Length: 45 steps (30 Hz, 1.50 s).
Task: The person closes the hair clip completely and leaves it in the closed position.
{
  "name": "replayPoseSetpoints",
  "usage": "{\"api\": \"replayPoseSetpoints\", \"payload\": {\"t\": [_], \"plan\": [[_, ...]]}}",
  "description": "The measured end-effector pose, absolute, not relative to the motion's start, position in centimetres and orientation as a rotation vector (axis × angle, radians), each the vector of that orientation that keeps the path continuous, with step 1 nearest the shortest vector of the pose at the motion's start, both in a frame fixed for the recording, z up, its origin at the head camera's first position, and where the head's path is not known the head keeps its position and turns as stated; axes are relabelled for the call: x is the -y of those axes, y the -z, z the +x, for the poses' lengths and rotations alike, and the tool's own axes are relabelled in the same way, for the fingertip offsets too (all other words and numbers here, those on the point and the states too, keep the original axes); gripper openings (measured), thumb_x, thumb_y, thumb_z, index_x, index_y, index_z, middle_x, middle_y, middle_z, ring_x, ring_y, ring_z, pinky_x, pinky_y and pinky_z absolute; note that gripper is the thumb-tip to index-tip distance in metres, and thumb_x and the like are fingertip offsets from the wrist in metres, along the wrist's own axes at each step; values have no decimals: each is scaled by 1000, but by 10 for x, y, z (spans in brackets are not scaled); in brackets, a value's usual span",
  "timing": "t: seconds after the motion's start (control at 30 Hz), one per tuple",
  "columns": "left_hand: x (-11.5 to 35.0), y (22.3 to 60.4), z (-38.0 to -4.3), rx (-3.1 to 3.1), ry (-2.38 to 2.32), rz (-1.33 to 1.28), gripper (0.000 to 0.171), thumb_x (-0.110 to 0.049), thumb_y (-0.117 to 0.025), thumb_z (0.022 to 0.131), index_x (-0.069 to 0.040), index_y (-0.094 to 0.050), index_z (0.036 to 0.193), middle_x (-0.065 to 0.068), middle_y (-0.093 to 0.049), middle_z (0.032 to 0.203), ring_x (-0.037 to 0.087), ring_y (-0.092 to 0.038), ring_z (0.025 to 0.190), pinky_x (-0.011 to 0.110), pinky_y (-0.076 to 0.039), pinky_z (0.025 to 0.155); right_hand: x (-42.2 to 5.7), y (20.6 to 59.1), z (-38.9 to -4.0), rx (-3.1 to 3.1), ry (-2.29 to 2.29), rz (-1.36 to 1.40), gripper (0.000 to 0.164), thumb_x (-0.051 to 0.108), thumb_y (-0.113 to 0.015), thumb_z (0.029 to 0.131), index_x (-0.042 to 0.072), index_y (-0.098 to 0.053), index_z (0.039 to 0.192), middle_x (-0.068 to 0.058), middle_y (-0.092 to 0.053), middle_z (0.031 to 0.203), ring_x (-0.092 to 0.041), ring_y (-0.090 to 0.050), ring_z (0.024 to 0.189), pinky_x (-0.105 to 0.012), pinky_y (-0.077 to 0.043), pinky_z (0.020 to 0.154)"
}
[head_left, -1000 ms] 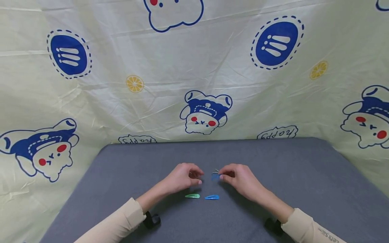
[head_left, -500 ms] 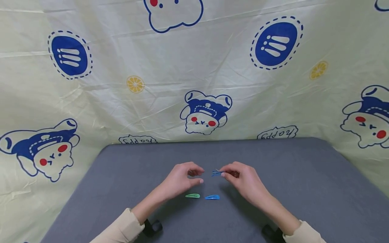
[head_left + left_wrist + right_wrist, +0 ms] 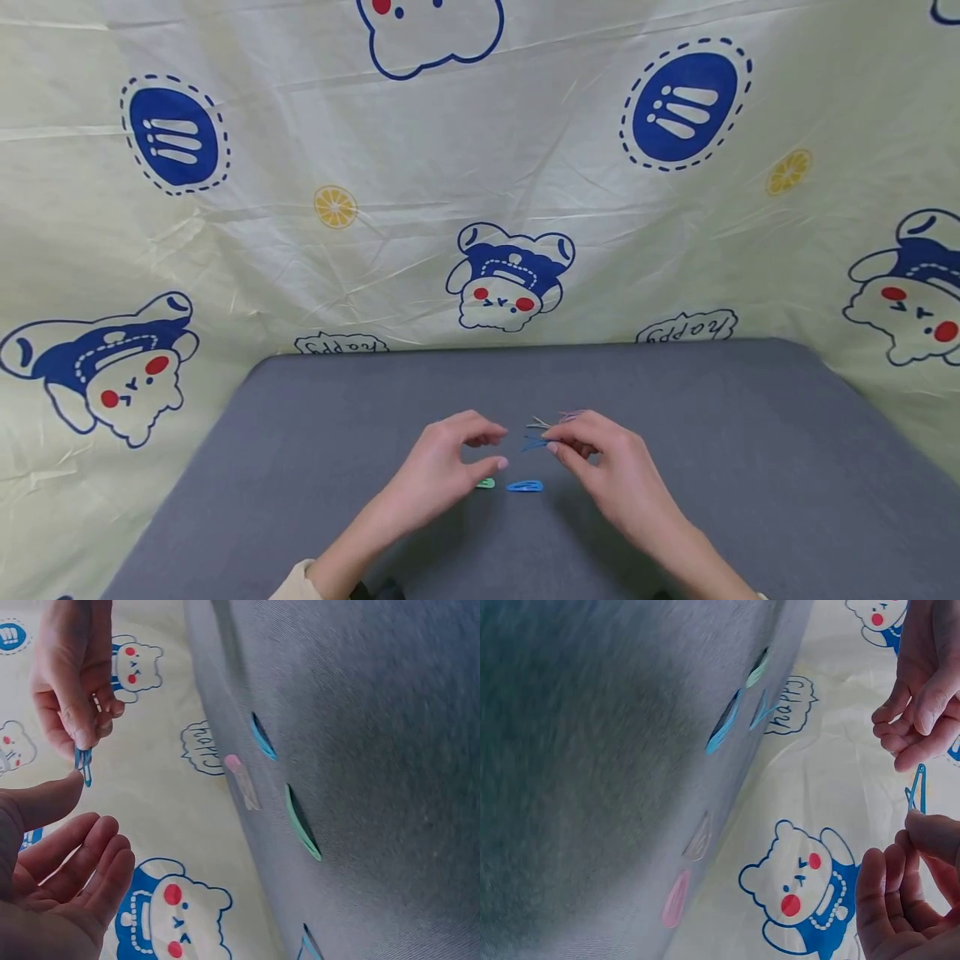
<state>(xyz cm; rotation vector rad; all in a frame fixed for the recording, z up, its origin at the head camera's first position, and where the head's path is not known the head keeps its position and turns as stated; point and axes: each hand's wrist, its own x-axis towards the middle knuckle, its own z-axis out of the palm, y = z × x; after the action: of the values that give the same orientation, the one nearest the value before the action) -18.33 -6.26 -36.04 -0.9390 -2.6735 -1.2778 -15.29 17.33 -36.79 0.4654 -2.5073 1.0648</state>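
"Gripping nothing, is it, the left hand (image 3: 446, 467)?"

"Nothing at all. The thumb stands apart from the fingers, and the space between them faces right."

"What comes next along?"

"A green clip (image 3: 486, 483) on the grey table (image 3: 337, 392), partly hidden by that hand. Just right of it lies a blue clip (image 3: 525, 486), lengthwise across the person's front."

"And up between the hands?"

"The held clip (image 3: 923, 791), also blue, above the table. It lies to the right of the left fingers, near them, yet apart from them in the head view. That gap, nearly in line with the clip's length, looks like the relation that counts."

"Which hand is nearer?"

"The right hand (image 3: 611, 458): its thumb and fingertips pinch the clip's right end."

"So which way does it point?"

"Leftward, its free end towards the left hand, its long axis roughly crosswise to the person. Its strips splay apart; which end is hinged is hard to tell."

"Anything past it?"

"A pale clip (image 3: 697, 836), then a pink clip (image 3: 676, 900) farther right, both on the table beyond the right fingertips."
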Motion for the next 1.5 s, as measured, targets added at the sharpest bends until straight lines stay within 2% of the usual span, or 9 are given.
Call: {"api": "replayPoseSetpoints", "payload": {"t": [0.3,0.9,1.23,1.5], "plan": [[65,359,-166,2553,1295,-957,28,-16,-78,86,-14,-71,113,-10,-65,105,6,-61,98,28,-51,84,-168,361,-134,2498,-1023,437,23,6,-79,82,25,-76,94,20,-54,78,-2,-52,69,-23,-46,57],[59,362,-158,2432,1280,-1048,30,-17,-82,82,-12,-73,110,-10,-65,104,8,-60,98,25,-51,82,-156,360,-120,2439,-1033,506,30,3,-80,80,28,-75,94,22,-50,79,1,-50,67,-21,-46,53],[53,371,-159,2179,1333,-1124,16,-6,-77,85,-8,-75,100,-4,-69,93,6,-62,87,21,-51,75,-154,365,-119,2274,-1025,651,34,0,-81,78,26,-74,98,21,-52,83,2,-49,69,-12,-41,55],[53,368,-156,2211,1496,-1058,14,-4,-70,90,-15,-75,96,-13,-67,91,7,-60,80,24,-51,69,-159,371,-125,2202,-1206,738,28,3,-77,83,21,-75,104,13,-61,90,-5,-55,76,-17,-46,64]]}}
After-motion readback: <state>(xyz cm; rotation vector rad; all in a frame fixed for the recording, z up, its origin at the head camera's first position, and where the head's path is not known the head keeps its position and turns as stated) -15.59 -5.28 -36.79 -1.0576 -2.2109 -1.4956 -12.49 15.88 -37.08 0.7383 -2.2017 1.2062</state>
